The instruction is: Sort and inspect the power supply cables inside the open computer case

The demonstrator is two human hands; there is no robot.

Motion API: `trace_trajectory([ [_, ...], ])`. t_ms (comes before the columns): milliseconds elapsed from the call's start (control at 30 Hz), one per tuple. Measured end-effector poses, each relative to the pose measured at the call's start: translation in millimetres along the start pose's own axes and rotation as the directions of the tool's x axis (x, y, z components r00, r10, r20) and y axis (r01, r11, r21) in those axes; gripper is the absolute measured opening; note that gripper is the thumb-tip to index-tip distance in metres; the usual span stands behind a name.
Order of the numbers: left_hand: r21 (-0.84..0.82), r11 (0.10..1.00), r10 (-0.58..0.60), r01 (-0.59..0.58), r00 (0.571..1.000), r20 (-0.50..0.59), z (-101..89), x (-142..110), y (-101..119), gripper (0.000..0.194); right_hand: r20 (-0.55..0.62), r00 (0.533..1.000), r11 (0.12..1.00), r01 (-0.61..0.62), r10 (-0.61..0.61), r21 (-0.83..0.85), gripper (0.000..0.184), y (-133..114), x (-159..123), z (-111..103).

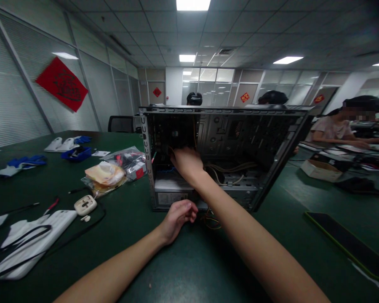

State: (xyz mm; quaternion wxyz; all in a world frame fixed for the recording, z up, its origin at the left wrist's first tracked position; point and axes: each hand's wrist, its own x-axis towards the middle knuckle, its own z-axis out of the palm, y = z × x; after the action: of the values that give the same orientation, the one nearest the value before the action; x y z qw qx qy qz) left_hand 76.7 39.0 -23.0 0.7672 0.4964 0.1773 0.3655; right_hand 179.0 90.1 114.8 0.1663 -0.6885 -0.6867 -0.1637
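Observation:
An open computer case (pixel 224 155) stands upright on the green table (pixel 183 261), its bare inside facing me. My right hand (pixel 185 163) reaches into the left part of the case, near the dark board and some loose wires; its fingers are hidden behind the hand. My left hand (pixel 178 214) rests on the table just in front of the case's lower edge, fingers curled in loosely with nothing visible in them. Yellow and red wires (pixel 212 219) spill out of the case bottom beside it.
Plastic bags with parts (pixel 113 172), a white plug adapter (pixel 85 205) with a black cable, white panels (pixel 28 244), blue-and-white gloves (pixel 22 163) and a blue tray (pixel 76 153) lie left. A dark panel (pixel 347 242) and cardboard box (pixel 322 169) lie right. Other people sit behind.

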Motion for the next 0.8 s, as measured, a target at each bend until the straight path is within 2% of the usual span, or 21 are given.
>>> trace_trajectory([
  [800, 0.011, 1.000, 0.006, -0.006, 1.000, 0.024, 1.8, 0, -3, 0.030, 0.000, 1.000, 1.000, 0.007, -0.007, 0.005, 0.033, -10, 13, 3],
])
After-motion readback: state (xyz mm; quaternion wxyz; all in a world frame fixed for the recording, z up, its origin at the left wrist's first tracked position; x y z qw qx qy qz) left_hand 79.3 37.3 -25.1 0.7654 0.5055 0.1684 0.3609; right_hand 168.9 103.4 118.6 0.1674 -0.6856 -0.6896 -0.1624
